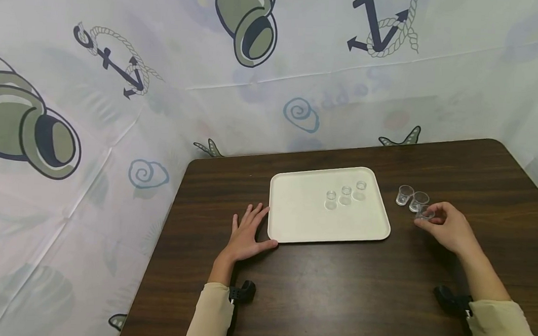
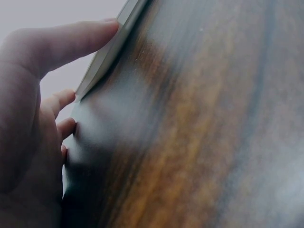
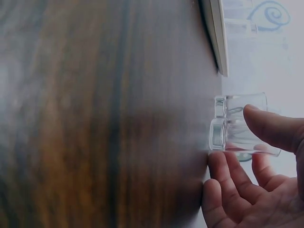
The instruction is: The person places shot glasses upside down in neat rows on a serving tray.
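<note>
My left hand (image 1: 245,236) lies with spread fingers at the left end of a cream tray (image 1: 293,220), its thumb and fingertips at the tray's edge. Three clear shot glasses (image 1: 345,195) stand upside down in a slanting row on that tray. To the right of it, my right hand (image 1: 448,225) holds another shot glass (image 1: 425,213) between thumb and fingers. In the right wrist view this glass (image 3: 218,134) is upright, its thick base right at the tabletop. Two more upright glasses, a nearer one (image 1: 419,201) and a farther one (image 1: 404,195), stand just beyond it.
The dark wooden table (image 1: 335,293) carries the tray and the glasses. A printed cloth (image 1: 254,106) with anchors and shells hangs behind and to the left of the table. A black wrist camera (image 1: 243,292) sits at the left sleeve.
</note>
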Demonstrator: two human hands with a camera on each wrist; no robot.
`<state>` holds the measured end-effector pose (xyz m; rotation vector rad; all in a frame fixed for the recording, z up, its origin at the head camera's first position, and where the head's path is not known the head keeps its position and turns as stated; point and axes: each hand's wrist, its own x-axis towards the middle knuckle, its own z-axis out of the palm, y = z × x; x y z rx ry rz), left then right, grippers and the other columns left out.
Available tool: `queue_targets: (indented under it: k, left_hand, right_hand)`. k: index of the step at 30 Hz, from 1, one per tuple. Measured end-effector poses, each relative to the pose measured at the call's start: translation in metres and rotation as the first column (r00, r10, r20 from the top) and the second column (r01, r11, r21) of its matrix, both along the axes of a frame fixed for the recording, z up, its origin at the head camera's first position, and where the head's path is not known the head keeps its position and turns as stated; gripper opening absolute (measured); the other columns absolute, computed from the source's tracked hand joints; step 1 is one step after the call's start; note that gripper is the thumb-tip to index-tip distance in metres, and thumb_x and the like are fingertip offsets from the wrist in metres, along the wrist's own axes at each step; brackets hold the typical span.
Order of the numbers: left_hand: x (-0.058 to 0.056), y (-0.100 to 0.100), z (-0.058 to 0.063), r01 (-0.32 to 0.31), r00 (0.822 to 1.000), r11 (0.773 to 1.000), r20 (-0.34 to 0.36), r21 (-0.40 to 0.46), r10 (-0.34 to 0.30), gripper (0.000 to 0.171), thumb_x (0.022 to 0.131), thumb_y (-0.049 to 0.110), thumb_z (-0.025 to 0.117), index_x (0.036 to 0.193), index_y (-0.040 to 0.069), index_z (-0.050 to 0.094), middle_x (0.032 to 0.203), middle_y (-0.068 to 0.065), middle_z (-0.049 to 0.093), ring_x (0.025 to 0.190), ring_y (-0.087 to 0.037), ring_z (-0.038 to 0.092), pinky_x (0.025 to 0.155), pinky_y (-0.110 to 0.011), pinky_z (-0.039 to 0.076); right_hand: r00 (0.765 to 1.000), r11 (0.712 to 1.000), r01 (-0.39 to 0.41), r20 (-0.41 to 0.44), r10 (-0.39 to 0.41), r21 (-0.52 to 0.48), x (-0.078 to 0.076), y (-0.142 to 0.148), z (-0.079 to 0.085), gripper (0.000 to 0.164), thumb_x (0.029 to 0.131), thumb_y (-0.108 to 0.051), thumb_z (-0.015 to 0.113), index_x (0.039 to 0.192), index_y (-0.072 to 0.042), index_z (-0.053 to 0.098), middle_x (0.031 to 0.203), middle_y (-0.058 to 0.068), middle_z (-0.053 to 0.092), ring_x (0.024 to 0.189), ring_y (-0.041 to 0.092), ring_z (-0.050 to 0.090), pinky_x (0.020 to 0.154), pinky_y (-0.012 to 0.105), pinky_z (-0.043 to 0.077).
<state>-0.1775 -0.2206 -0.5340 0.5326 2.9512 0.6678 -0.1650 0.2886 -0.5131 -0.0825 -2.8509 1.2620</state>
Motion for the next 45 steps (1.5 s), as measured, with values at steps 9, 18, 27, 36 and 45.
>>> queue_targets:
  k: [9,18,27,36,45]
  left_hand:
    - [0.000,-0.001,-0.001,0.006,1.000,1.000,-0.003,0.009,-0.006,0.097,0.081,0.068,0.064,0.158,0.027,0.022,0.164,-0.004,0.015,0.150,-0.029,0.004,0.110,-0.067,-0.005]
    - [0.000,-0.002,-0.001,0.001,1.000,1.000,0.008,0.001,-0.001,0.096,0.081,0.069,0.062,0.158,0.029,0.021,0.164,-0.004,0.015,0.150,-0.028,0.003,0.111,-0.065,-0.006]
    - [-0.001,-0.002,-0.002,0.002,1.000,1.000,0.002,0.003,-0.002,0.096,0.081,0.069,0.062,0.158,0.029,0.022,0.164,-0.002,0.014,0.150,-0.028,0.003,0.111,-0.065,-0.005]
    - [0.000,-0.003,-0.003,0.006,1.000,1.000,-0.004,0.016,-0.006,0.097,0.081,0.068,0.064,0.158,0.028,0.022,0.164,-0.003,0.015,0.150,-0.028,0.003,0.110,-0.066,-0.006]
    - [0.000,-0.002,-0.002,0.005,1.000,1.000,0.003,0.019,-0.005,0.095,0.081,0.068,0.063,0.158,0.029,0.022,0.164,-0.002,0.015,0.150,-0.028,0.003,0.111,-0.065,-0.007]
  right_hand:
    - [1.000,1.000,-0.012,-0.025,0.011,-0.024,0.007,0.004,0.016,0.046,0.090,-0.025,0.073,0.112,0.009,0.051,0.105,0.029,0.058,0.085,0.028,0.060,0.059,0.020,0.043]
    - [0.998,0.996,0.012,-0.059,-0.017,-0.084,0.009,0.006,0.024,0.042,0.091,-0.018,0.071,0.112,0.009,0.048,0.111,0.032,0.054,0.074,-0.009,0.049,0.057,0.015,0.044]
    - [0.990,0.998,0.017,-0.137,-0.026,-0.068,0.009,0.001,0.039,0.044,0.089,-0.019,0.073,0.118,0.006,0.052,0.113,0.026,0.056,0.079,-0.009,0.046,0.059,0.011,0.041]
    - [0.980,1.000,-0.001,-0.198,0.007,0.028,0.001,-0.013,0.055,0.041,0.089,-0.019,0.074,0.120,0.001,0.057,0.109,0.022,0.062,0.089,0.017,0.057,0.066,0.026,0.040]
    - [0.950,0.985,-0.062,-0.293,0.107,0.160,-0.007,-0.038,0.062,0.035,0.085,-0.012,0.076,0.116,-0.003,0.062,0.112,0.020,0.055,0.092,0.037,0.056,0.066,0.046,0.045]
